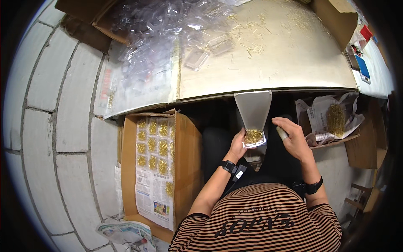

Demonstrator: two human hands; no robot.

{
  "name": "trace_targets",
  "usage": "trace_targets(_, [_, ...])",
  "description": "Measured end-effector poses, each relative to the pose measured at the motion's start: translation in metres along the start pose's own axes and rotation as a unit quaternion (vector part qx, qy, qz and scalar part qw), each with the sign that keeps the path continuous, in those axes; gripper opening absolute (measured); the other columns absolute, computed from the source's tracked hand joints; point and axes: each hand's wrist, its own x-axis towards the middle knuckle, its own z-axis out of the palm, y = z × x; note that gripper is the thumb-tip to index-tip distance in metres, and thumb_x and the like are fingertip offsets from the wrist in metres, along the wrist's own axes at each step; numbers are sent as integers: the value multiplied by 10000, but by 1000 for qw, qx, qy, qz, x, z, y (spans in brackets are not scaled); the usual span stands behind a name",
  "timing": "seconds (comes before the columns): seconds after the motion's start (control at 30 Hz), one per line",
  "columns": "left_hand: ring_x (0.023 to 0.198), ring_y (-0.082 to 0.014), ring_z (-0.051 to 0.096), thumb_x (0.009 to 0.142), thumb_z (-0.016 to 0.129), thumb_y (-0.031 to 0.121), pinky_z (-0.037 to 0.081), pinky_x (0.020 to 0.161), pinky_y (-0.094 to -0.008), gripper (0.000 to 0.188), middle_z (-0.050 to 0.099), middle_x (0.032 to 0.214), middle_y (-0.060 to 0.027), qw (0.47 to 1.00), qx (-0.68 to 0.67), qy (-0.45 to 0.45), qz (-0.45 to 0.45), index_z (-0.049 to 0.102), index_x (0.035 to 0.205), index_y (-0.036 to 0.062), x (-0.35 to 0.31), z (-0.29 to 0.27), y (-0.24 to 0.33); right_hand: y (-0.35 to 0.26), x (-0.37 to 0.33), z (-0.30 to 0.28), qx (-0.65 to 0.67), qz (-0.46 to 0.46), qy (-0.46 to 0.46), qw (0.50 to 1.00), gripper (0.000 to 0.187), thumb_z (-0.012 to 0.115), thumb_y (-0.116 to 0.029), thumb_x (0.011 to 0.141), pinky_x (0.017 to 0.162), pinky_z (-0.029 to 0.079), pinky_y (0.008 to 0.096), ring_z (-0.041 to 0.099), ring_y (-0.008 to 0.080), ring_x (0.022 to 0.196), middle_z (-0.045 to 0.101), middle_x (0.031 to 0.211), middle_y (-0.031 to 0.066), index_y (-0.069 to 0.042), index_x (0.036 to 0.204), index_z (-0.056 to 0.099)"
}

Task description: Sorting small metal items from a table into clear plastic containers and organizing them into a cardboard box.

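My left hand grips a small clear plastic box from its left side. Thin gold-coloured metal pins fill the box in a loose heap. Directly above it, a white tapering chute slopes down from the table edge, its narrow end at the pins. To the right of the box, apart from it, is my right hand. Its fingers are loosely bent, with a gap between thumb and forefinger, and I see nothing in them. A pale wrap covers one of its digits.
At my left, a cardboard box holds rows of pin-filled clear boxes on newspaper. Loose pins and piled clear plastic boxes lie on the table. A paper-lined tray of pins stands at my right.
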Motion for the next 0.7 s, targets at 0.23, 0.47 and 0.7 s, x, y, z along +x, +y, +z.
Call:
trace_targets(0.23, [849,-217,667,1009,366,335,592,609,-315,381,624,1047,-110,997,-41,58,-12,517,1170,25,-19,-11,-11,17,-26,55,-6,-30,-138,990,480,562,50,781,980,442,397,499,355,1190,502,1297,190,5,1253,483])
trace_targets(0.47, [761,-161,667,1002,357,400,594,564,-282,457,640,970,-97,1000,12,17,14,552,1137,10,-49,14,12,10,-27,65,-91,-157,-219,959,423,578,-2,762,1014,418,391,485,342,1205,515,1285,178,20,1182,536])
trace_targets(0.7, [763,-157,665,965,467,264,583,505,-262,342,642,984,-99,994,90,38,50,562,1134,-18,-60,42,32,-11,-14,46,2,-129,-114,985,383,619,-11,743,901,471,391,570,319,1061,596,1131,156,-17,1124,594])
